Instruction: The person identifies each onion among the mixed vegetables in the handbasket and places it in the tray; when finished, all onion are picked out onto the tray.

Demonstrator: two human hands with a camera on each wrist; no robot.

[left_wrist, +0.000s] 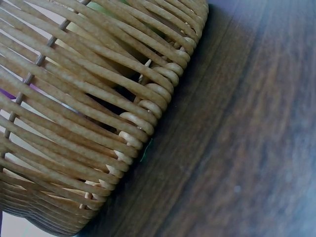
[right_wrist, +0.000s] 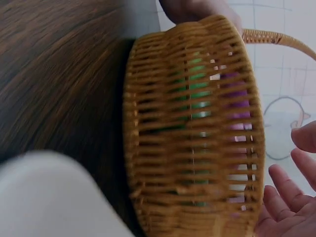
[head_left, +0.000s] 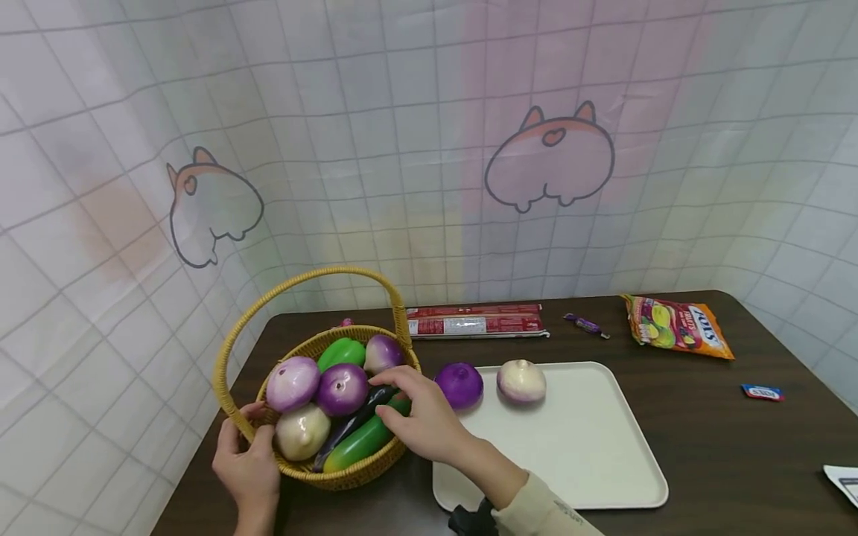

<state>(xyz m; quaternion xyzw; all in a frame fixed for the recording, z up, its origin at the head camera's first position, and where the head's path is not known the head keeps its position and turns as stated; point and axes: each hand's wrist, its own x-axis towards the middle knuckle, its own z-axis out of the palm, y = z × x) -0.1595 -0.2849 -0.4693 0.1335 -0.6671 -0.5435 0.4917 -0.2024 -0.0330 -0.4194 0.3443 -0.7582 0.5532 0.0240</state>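
Note:
A yellow wicker basket (head_left: 375, 470) with a tall hoop handle (head_left: 231, 357) stands at the left of the table. My left hand (head_left: 249, 461) grips its near left rim beside the handle's foot. Inside lie purple onions (head_left: 343, 388), a white onion (head_left: 303, 432), a green pepper (head_left: 342, 353), a dark eggplant (head_left: 342, 438) and a green cucumber (head_left: 362, 447). Over the basket's right side reaches my right hand (head_left: 425, 417), thumb and fingers spread apart above the eggplant and cucumber. In the right wrist view its fingers (right_wrist: 286, 190) show nothing between them.
Right of the basket is a white tray (head_left: 576, 454), with a purple onion (head_left: 459, 385) and a pale onion (head_left: 521, 381) at its far side. Behind lie a long red packet (head_left: 477, 321), a purple candy (head_left: 586, 325) and an orange snack bag (head_left: 680, 327). A small blue packet (head_left: 763, 392) lies right.

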